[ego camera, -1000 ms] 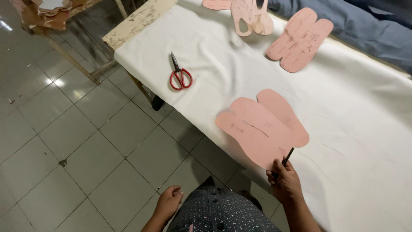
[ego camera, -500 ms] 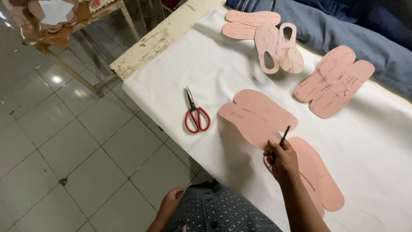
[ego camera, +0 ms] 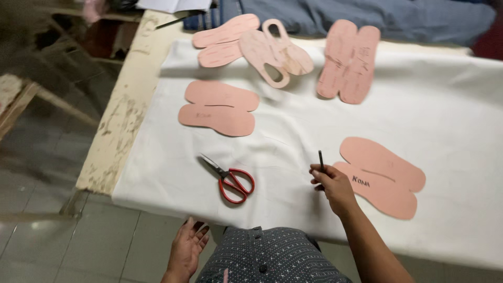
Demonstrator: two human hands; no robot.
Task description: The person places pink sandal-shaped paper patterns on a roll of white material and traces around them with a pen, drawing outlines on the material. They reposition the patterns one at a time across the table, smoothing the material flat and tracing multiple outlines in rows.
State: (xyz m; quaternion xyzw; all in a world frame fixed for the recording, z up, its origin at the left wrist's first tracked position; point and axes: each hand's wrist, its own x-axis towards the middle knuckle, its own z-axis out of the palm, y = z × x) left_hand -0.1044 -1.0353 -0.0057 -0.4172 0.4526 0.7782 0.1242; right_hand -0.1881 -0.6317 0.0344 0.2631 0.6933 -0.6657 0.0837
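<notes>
The right hand (ego camera: 329, 184) is curled around a thin dark pencil (ego camera: 320, 160), pinched between thumb and fingertips so that its slim shaft stands nearly upright above the knuckles. It rests over the white cloth (ego camera: 293, 131) near the front edge of the bench (ego camera: 118, 123). Just beside it, toward the right, lies a flat pink sole-shaped template (ego camera: 385, 175), two rounded lobes joined side by side, smooth and matte like thin card, with a dark mark on it.

The left hand (ego camera: 187, 246) hangs below the front edge, off the bench, fingers loosely spread and holding nothing, beside a dark dotted garment (ego camera: 267, 259).

On the cloth to the left of the right hand lie scissors (ego camera: 230, 178) with glossy red loop handles and short steel blades pointing toward the left edge. Further back sits another double sole template (ego camera: 219, 107). Along the back edge lie more pink pieces: a pair of soles (ego camera: 225, 39) at the back left corner, a cut-out upper pattern (ego camera: 277, 52) with an oval hole, and a tall double sole (ego camera: 350, 60). Blue denim fabric (ego camera: 367, 15) lies folded behind them. The bench's bare left edge is chipped, cream-painted wood.
</notes>
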